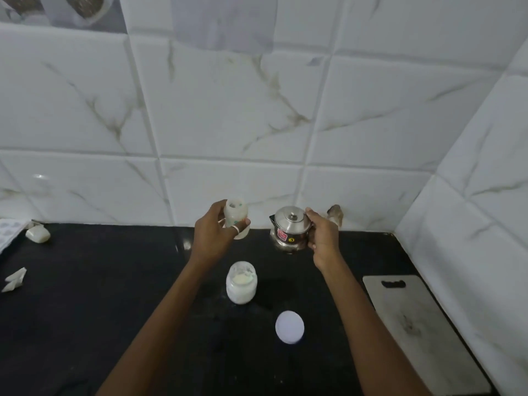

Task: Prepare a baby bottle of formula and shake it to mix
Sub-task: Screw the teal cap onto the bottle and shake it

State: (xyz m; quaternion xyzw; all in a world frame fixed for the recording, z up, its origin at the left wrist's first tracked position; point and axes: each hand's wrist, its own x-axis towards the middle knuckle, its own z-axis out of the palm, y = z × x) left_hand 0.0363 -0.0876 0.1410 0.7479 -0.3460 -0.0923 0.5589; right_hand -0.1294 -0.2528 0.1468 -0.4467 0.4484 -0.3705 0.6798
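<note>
Water-filling step: left hand [213,232] grips open baby bottle [236,217], right hand [323,235] grips steel kettle [291,228] just beside it; next, tilt spout over bottle mouth.

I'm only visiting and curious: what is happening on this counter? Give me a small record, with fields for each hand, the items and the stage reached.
left hand: grips the baby bottle, top open, raised above the black counter
right hand: holds the steel kettle, lid on
powder jar: open, upright between the forearms
jar lid: flat on the counter, nearer the person
cutting board: at the right edge
stage: probably about to pour into the bottle
</note>
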